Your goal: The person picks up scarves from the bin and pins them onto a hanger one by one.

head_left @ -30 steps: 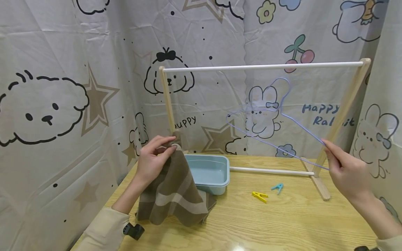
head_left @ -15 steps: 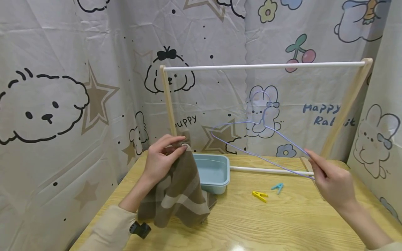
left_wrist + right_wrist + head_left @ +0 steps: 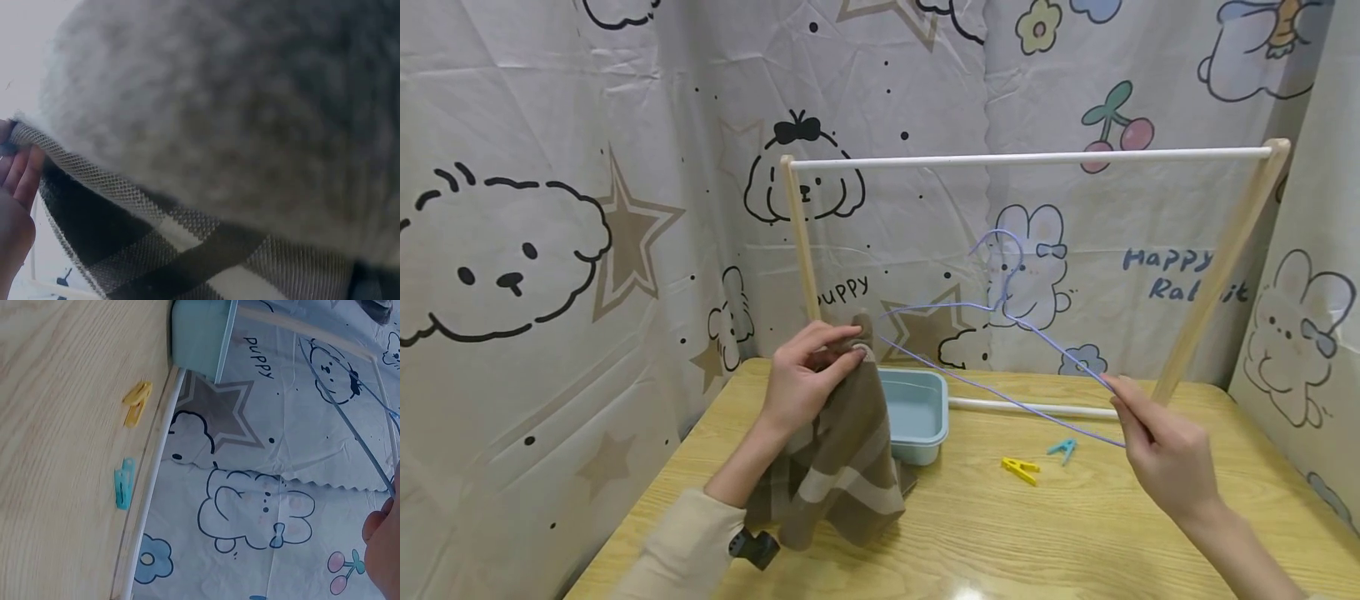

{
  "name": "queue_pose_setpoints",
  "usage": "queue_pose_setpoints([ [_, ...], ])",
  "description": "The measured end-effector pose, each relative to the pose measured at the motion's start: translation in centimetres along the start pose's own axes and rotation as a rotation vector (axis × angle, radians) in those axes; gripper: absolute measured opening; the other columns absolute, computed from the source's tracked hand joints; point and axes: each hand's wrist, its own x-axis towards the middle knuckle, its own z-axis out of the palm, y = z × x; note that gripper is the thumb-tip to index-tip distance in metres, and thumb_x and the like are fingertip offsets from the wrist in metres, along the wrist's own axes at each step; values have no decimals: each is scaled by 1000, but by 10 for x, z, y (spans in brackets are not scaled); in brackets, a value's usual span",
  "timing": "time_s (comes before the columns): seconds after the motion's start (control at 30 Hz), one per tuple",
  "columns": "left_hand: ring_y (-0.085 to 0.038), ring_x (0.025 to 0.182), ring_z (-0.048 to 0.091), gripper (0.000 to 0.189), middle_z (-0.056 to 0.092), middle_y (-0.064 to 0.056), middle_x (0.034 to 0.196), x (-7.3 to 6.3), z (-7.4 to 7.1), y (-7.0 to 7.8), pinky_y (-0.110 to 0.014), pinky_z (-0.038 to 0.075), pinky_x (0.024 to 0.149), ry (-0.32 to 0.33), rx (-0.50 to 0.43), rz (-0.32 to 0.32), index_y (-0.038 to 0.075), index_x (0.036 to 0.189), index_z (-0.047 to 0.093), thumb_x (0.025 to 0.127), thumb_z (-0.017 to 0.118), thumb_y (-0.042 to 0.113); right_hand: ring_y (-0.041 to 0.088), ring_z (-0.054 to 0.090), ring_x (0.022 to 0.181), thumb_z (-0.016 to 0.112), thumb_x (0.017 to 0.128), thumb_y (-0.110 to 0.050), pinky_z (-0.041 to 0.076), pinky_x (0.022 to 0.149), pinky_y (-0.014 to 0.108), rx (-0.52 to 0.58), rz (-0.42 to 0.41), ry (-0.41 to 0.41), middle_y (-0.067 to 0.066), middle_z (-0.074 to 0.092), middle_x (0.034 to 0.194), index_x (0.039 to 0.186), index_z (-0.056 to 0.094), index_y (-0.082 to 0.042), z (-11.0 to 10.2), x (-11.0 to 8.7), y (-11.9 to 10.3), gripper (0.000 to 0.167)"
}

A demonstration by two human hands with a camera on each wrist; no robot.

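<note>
My left hand (image 3: 808, 375) pinches the top edge of a brown checked cloth (image 3: 850, 450) between thumb and fingers, and its folds hang down toward the table. In the left wrist view the cloth (image 3: 156, 250) fills much of the picture, blurred up close. My right hand (image 3: 1168, 446) grips the right end of a thin purple wire hanger (image 3: 1037, 333), held up in the air with its hook pointing upward. The hanger's left corner comes close to the cloth's pinched top. In the right wrist view the hanger (image 3: 350, 422) runs out from the hand at the right edge.
A drying rack with a white top bar (image 3: 1030, 158) and wooden posts stands at the back. Beside the cloth sits a light blue basin (image 3: 917, 408), partly hidden. A yellow clothespin (image 3: 1020, 470) and a blue clothespin (image 3: 1063, 451) lie on the wooden table (image 3: 1000, 542).
My right hand has moved left and lower with the hanger, bringing its left corner near the cloth. My left hand has shifted right, carrying the cloth's top with it.
</note>
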Motion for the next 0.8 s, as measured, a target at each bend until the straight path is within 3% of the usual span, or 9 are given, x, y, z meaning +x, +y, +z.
queue_pose_setpoints([
  [0.23, -6, 77, 63, 28, 66, -10, 93, 1, 17, 0, -18, 54, 66, -11, -3, 6, 2, 111, 74, 84, 76, -2, -7, 23, 50, 51, 104, -36, 18, 45, 8, 42, 8, 8, -7, 41, 52, 99, 74, 9, 6, -2, -15, 51],
  [0.5, -6, 75, 63, 25, 67, -8, 93, 3, 35, 0, -19, 54, 64, -90, -6, 9, 3, 110, 74, 85, 75, 0, -5, 21, 47, 55, 103, -30, 15, 48, 6, 109, 21, 42, -8, 36, 51, 98, 73, 11, 8, 2, -34, 45],
  [0.6, -6, 72, 62, 25, 67, -6, 91, 4, 41, 0, -20, 53, 63, -125, 7, 14, 5, 110, 74, 85, 77, 2, -4, 21, 47, 57, 102, -27, 15, 49, 6, 152, 22, 52, -6, 36, 52, 98, 72, 13, 10, 6, -40, 43],
  [0.7, -7, 70, 60, 25, 67, -5, 89, 5, 45, 1, -20, 51, 61, -154, 16, 9, 6, 109, 75, 84, 78, 3, -2, 22, 49, 58, 102, -23, 16, 50, 6, 192, 7, 58, 1, 50, 56, 98, 72, 14, 11, 8, -45, 40],
  [0.8, -7, 71, 59, 24, 67, -5, 88, 5, 50, 2, -20, 51, 62, -191, 24, -35, 5, 110, 74, 86, 77, 6, -2, 23, 50, 58, 102, -20, 16, 50, 5, 246, 2, 45, 5, 56, 62, 99, 71, 15, 12, 8, -48, 38],
])
